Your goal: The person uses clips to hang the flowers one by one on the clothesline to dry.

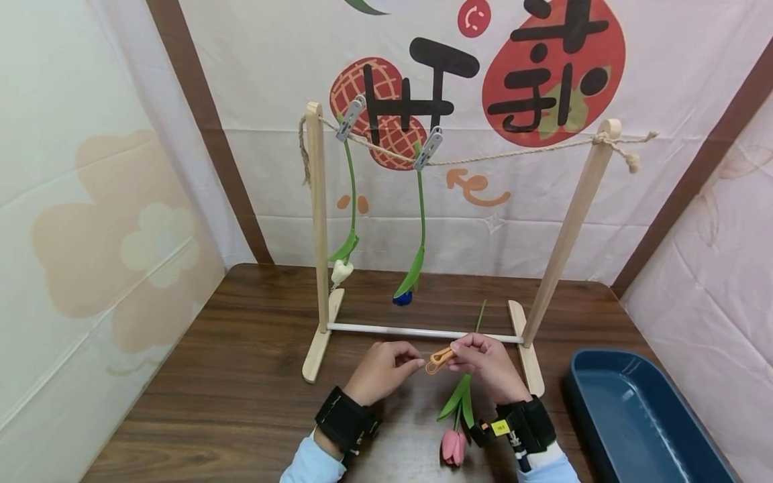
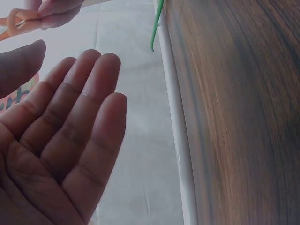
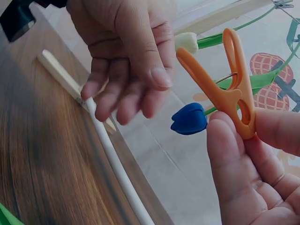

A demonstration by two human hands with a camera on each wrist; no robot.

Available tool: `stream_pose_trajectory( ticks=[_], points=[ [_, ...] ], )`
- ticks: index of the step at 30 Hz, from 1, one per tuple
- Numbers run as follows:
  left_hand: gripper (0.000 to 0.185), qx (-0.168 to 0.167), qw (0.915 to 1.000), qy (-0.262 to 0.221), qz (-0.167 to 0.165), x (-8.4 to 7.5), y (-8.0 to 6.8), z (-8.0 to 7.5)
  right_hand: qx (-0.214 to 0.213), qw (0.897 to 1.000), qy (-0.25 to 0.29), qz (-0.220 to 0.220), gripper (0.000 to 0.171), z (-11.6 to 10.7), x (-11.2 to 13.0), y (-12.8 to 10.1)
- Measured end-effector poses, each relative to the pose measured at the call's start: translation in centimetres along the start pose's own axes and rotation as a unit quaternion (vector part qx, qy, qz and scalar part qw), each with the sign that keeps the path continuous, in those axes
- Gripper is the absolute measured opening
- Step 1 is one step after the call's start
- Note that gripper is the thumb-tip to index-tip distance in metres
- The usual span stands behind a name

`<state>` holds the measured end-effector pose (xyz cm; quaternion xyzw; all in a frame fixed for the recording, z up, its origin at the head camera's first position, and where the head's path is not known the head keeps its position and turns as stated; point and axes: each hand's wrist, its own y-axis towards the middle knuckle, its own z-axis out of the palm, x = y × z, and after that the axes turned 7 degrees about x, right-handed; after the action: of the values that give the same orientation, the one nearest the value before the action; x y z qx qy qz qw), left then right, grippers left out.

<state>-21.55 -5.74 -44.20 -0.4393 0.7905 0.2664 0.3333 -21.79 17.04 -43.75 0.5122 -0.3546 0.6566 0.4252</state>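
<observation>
The brown wooden table (image 1: 241,376) fills the lower part of the head view, and its back edge meets the cloth wall. On it stands a wooden drying rack (image 1: 317,235), the landmark for everything else. A rope (image 1: 513,154) runs between the tops of its two posts. There is a long bare stretch of rope toward the rack's right post. A blue tray (image 1: 634,416) sits on the table to the right of the rack, near the table's right edge. To the left of the rack there is wide open tabletop.

Two gray clips (image 1: 427,149) on the rope hold two flowers upside down: a white tulip (image 1: 341,272) beside the rack's left post, and a blue tulip (image 1: 402,297) near the middle.

Just in front of the rack's white bottom bar (image 1: 423,333) are both hands. The right hand (image 1: 489,365) pinches an orange clothespin (image 1: 439,359) between its thumb and fingers, and the clothespin's round end points left. The left hand (image 1: 383,369) is right beside that end, not touching it, with its fingers loose and spread and nothing in them. A pink tulip (image 1: 454,443) lies on the table under the right wrist, in front of the rack.
</observation>
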Motion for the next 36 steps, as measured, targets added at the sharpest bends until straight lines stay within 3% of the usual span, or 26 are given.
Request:
stream_pose_trajectory(
  ticks=[7, 13, 27, 36],
  points=[
    [0.015, -0.006, 0.9971, -0.053, 0.055, -0.4, 0.2, 0.2, 0.033, 0.999, 0.023, 0.014, 0.005, 0.0, -0.1, 0.2],
    [0.028, -0.021, 0.9943, -0.055, 0.088, -0.8, 0.2, 0.3, 0.082, 0.995, 0.056, 0.013, 0.008, 0.0, -0.2, 0.3],
    [0.037, -0.015, 0.9741, -0.074, 0.213, -1.5, -0.1, 0.3, 0.200, 0.971, 0.130, 0.010, 0.029, -0.2, -0.4, 0.4],
    [0.034, 0.000, 0.9719, -0.084, 0.220, -1.6, -0.2, 0.4, 0.227, 0.964, 0.139, 0.026, 0.034, 0.0, -0.7, 0.4]
  ],
)
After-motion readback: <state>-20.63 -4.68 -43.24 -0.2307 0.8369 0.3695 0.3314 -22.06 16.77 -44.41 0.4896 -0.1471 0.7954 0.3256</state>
